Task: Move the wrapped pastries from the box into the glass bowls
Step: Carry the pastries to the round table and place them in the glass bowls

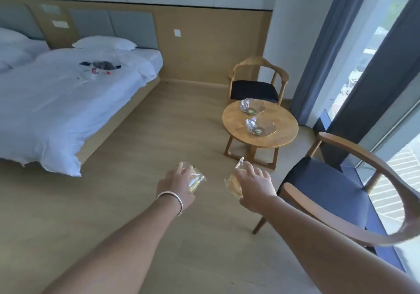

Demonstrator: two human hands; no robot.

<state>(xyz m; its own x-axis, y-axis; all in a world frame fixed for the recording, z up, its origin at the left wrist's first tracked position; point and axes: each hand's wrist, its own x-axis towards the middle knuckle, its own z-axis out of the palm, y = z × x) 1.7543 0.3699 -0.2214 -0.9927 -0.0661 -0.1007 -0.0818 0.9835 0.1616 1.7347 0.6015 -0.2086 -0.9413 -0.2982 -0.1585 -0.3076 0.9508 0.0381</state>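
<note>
My left hand [176,185] grips a pale pastry in clear wrap [195,180], held out over the floor. Beside it my right hand [254,185] grips a second wrapped pastry [234,183]. Ahead and to the right stands a small round wooden table [236,132]. Two glass bowls sit on it: the far bowl [252,106] and the near bowl [260,125]. Both bowls look empty apart from a small green label at the bottom. Both hands are well short of the table. The box is not in view.
A wooden chair with a dark seat [336,191] stands close on my right, another chair [256,82] behind the table. A bed with white linen [56,102] and small items on it fills the left. Wood floor [170,123] lies between. Curtains and a window are at right.
</note>
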